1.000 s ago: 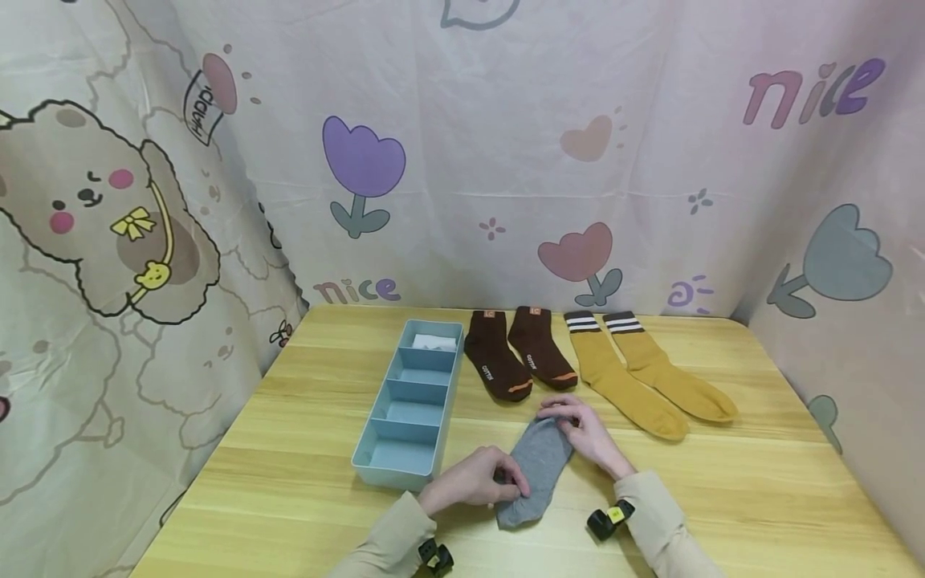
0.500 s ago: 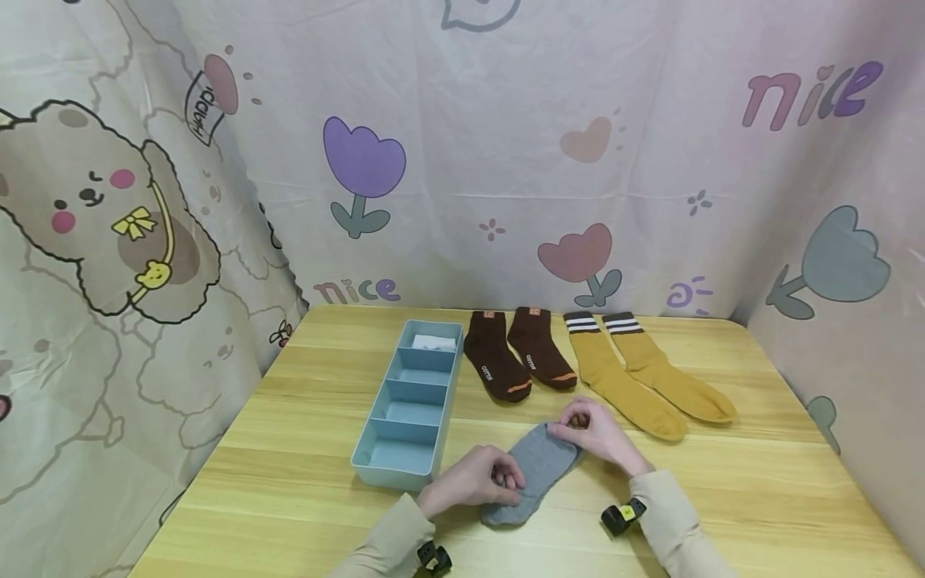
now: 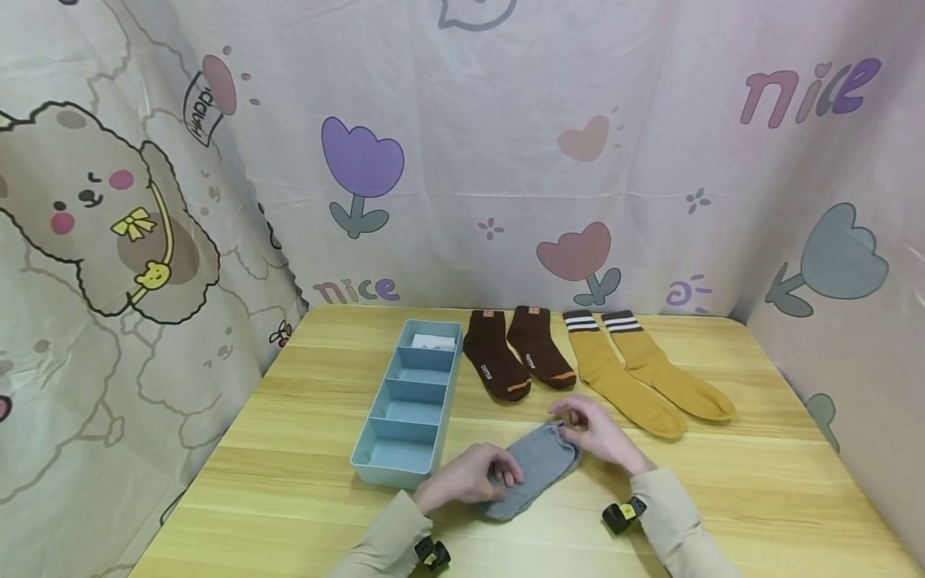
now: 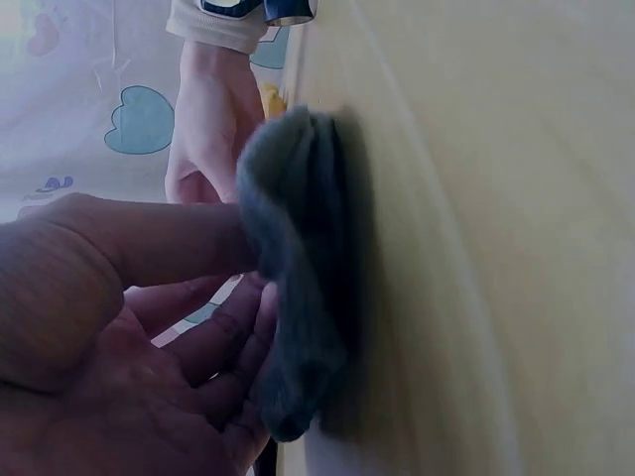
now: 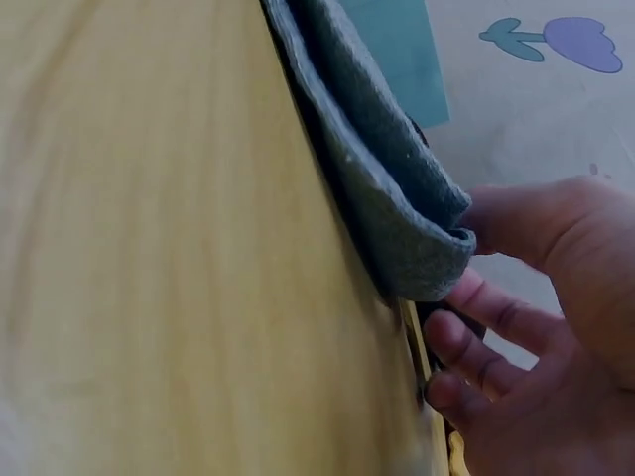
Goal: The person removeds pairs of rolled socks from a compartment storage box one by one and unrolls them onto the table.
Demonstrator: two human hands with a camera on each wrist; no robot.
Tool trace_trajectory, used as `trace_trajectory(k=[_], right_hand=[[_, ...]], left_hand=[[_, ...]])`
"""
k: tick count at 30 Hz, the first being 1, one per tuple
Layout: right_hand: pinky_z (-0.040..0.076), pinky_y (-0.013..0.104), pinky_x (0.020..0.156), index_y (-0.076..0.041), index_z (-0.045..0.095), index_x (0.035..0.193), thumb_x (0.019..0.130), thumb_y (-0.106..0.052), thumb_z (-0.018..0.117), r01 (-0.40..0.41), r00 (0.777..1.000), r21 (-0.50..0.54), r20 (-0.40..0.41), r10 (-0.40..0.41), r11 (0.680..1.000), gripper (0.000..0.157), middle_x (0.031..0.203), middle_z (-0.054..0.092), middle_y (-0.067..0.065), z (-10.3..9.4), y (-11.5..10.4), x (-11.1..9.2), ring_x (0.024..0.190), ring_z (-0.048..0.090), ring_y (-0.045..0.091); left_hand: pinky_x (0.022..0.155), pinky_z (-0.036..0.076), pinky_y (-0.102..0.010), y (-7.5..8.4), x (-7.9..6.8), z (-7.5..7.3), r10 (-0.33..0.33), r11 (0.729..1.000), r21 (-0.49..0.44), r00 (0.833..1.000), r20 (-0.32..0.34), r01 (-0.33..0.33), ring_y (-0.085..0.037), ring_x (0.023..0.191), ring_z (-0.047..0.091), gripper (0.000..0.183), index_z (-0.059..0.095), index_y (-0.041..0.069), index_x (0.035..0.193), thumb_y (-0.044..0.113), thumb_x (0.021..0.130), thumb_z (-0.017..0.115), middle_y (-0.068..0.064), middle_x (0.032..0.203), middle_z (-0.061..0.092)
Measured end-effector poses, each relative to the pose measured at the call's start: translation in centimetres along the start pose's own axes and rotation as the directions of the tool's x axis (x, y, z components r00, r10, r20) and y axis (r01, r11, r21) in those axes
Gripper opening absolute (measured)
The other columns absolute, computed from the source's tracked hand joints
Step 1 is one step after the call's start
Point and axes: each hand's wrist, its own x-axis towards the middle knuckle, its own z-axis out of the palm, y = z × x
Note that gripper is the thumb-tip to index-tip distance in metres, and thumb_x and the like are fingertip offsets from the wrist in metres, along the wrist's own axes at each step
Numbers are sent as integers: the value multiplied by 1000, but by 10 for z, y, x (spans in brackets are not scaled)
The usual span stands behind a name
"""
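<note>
Head: grey sock (image 3: 535, 466) on table (image 3: 723, 498), at 5 o'clock of frame centre; left hand (image 3: 473, 475) at sock's 8 o'clock end, fingers curled, can't tell if it grips; right hand (image 3: 598, 431) pinches the 2 o'clock end; blue organizer (image 3: 390, 476) at 10 o'clock from sock, near end crowding left wrist; white item (image 3: 433, 343) in its far compartment; brown socks (image 3: 499, 357) at 12, mustard socks (image 3: 614, 385) at 2, laid flat; left wrist: thumb meets sock edge, its tip hidden; right hand behind at 11; right wrist: sock corner between thumb and fingers; organizer behind at 1 o'clock
</note>
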Motion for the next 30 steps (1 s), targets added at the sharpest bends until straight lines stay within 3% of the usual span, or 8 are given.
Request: trace_trajectory(k=[3,8,12,15,20,25,30], right_hand=[[50,26,75,-5,73,105,77,12,68,36,999,17,39,-37,999,33,104,67,10,-1,0,-1,88,58,18],[48,24,74,-10,77,91,74,11,63,44,996,6,83,-45,999,30,96,61,3,-4,0,-4,88,53,8],[47,23,67,-10,77,82,78,5,65,38,992,5,122,-39,999,19,85,62,-1,-8,-3,-8,80,51,1],[45,20,61,-14,76,77,88,-8,68,-16,985,-2,171,16,1000,15,75,60,-7,-9,-9,-9,71,48,-3],[39,15,51,-19,72,68,91,-30,74,-106,956,-19,273,107,994,26,61,58,-13,-10,-21,-10,57,43,-7],[35,14,45,-13,71,66,88,-21,76,-148,923,16,362,132,989,24,54,60,-5,-10,-31,-12,49,40,-8],[43,16,42,-6,73,73,87,-12,73,-278,864,129,468,189,952,16,57,67,10,-9,-39,-14,44,50,-2]], left_hand=[[78,49,-15,-1,-1,-1,22,999,48,999,-29,-21,0,81,59,35,75,11,94,-15,72,68,1,87,73],[87,53,-21,-2,-3,-2,50,990,137,993,-108,-34,-5,93,65,53,76,12,97,-22,62,57,2,94,75],[107,48,-40,-3,-3,0,55,977,211,979,-198,-13,-6,90,65,58,76,14,95,-23,59,51,4,91,75],[117,34,-59,-4,-2,2,49,971,241,967,-251,13,-8,90,66,59,76,16,94,-23,59,48,4,90,74],[119,24,-66,-4,-1,5,35,969,241,946,-323,46,-17,101,67,56,75,16,95,-22,62,50,3,96,75],[119,19,-70,-4,0,8,34,971,230,921,-389,61,-23,113,66,37,72,12,104,-10,77,61,-1,106,75],[118,17,-72,-4,0,10,40,963,259,904,-425,79,-28,120,62,38,67,10,118,-5,82,68,-6,118,72]])
